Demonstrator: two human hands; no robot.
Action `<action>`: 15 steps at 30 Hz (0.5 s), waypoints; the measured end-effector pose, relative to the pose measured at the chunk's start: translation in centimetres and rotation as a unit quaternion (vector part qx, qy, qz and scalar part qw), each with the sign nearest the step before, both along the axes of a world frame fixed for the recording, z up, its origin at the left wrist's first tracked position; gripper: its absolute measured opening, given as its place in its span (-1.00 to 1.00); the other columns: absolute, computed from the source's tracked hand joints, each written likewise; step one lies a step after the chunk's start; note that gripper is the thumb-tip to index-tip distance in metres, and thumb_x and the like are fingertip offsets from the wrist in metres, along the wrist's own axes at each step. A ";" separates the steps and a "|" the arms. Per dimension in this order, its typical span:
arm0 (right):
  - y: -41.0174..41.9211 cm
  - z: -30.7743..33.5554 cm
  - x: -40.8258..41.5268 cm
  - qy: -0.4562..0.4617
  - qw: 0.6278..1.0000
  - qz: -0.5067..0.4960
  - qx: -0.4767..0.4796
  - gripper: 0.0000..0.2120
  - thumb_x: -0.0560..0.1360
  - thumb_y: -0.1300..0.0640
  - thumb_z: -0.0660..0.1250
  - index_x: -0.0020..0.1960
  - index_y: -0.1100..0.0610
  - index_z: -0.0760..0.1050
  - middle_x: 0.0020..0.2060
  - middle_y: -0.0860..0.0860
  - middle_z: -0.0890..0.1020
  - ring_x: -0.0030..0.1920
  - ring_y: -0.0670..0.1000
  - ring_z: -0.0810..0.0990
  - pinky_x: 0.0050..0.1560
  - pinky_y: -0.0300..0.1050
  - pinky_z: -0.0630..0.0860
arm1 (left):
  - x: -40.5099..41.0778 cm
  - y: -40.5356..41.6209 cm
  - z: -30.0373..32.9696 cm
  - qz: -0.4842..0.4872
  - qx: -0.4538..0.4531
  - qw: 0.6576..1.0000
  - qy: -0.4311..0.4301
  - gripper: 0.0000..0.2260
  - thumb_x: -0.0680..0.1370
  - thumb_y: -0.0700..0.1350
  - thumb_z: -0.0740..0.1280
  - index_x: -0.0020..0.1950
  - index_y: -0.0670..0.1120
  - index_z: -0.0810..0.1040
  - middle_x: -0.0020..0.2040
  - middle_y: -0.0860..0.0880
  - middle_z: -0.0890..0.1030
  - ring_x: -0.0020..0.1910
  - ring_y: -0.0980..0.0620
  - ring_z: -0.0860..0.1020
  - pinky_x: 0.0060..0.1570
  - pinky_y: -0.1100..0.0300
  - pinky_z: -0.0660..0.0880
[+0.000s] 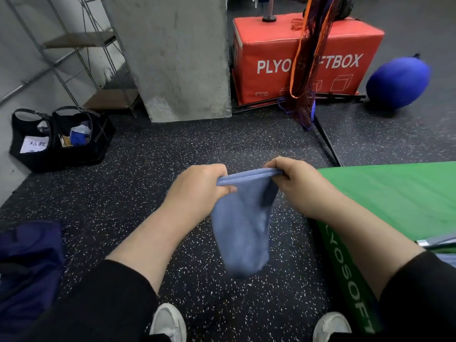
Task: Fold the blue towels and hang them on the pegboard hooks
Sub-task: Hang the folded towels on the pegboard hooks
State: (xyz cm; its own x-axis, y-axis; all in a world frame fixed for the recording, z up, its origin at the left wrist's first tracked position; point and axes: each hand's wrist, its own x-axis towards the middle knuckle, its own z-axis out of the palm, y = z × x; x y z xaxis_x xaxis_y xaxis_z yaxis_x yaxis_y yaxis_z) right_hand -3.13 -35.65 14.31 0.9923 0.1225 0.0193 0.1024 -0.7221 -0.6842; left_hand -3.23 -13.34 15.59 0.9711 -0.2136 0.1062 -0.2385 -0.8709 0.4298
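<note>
A blue towel (243, 233) hangs folded in front of me over the speckled floor. Its top edge is stretched level between my two hands. My left hand (201, 186) grips the left end of that edge with curled fingers. My right hand (294, 181) pinches the right end. The towel's lower part is blurred and hangs free above my shoes. A corner of a second pale blue cloth (446, 257) shows at the right edge on the green box. No pegboard or hooks are in view.
A green soft box (394, 193) stands close on my right, a red plyo box (278, 45) farther ahead with a net hanging before it. A concrete pillar (177, 58), black bags (61, 139), a wire shelf (81, 45), a blue ball (398, 82) and a dark blue bag (27, 262) surround the floor.
</note>
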 end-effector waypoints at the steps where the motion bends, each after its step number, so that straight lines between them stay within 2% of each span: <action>1: 0.2 0.0 0.0 0.002 1.000 -0.001 -0.007 -0.77 0.59 0.21 0.19 -0.09 -0.09 0.50 -0.36 -0.10 0.55 -0.42 -0.13 0.44 -0.35 -0.13 0.37 | 0.0 0.1 0.2 0.004 -0.001 1.000 -0.006 -0.69 0.51 0.10 0.47 -0.23 -0.06 0.46 -0.37 0.03 0.46 -0.27 -0.06 0.45 -0.29 0.06 0.30; 4: 0.8 0.1 0.0 -0.008 1.000 -0.014 -0.010 -0.79 0.56 0.22 0.19 -0.06 -0.04 0.52 -0.41 -0.08 0.53 -0.47 -0.16 0.40 -0.39 -0.18 0.31 | 0.0 0.4 0.4 0.007 -0.017 1.000 -0.007 -0.68 0.52 0.12 0.44 -0.24 -0.09 0.48 -0.37 0.01 0.47 -0.29 -0.03 0.45 -0.30 0.09 0.32; 9: 1.5 0.7 -0.1 -0.029 0.999 -0.034 0.028 -0.85 0.51 0.17 0.22 -0.17 -0.02 0.51 -0.44 -0.05 0.52 -0.45 -0.13 0.40 -0.36 -0.14 0.34 | -0.3 0.4 0.5 0.036 -0.059 0.997 0.017 -0.65 0.54 0.10 0.38 -0.31 -0.08 0.39 -0.40 0.02 0.43 -0.34 -0.05 0.41 -0.37 0.08 0.26; 13: 2.1 1.0 -0.3 -0.030 0.997 -0.033 0.062 -0.88 0.49 0.16 0.25 -0.22 0.07 0.47 -0.45 -0.08 0.46 -0.43 -0.10 0.34 -0.34 -0.10 0.34 | -0.1 -0.2 0.3 0.086 -0.067 0.992 0.060 -0.64 0.51 0.04 0.34 -0.36 -0.08 0.30 -0.45 0.03 0.39 -0.36 -0.11 0.37 -0.39 0.08 0.25; 15: 2.3 0.9 -0.4 -0.021 0.997 -0.028 0.072 -0.88 0.49 0.15 0.27 -0.23 0.08 0.45 -0.47 -0.09 0.44 -0.45 -0.11 0.31 -0.35 -0.10 0.32 | 0.0 -0.6 -0.1 0.108 -0.111 0.982 0.107 -0.71 0.46 0.02 0.29 -0.37 -0.05 0.29 -0.49 0.03 0.43 -0.40 -0.18 0.45 -0.38 0.05 0.35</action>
State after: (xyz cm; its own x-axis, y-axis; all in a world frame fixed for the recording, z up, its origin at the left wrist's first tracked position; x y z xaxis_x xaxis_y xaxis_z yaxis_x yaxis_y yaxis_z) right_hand -3.54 -33.34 15.21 0.9953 0.0606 0.0752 0.0966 -0.6217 -0.7773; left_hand -3.27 -13.90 15.53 0.9965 0.0055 -0.0839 0.0577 -0.7707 0.6346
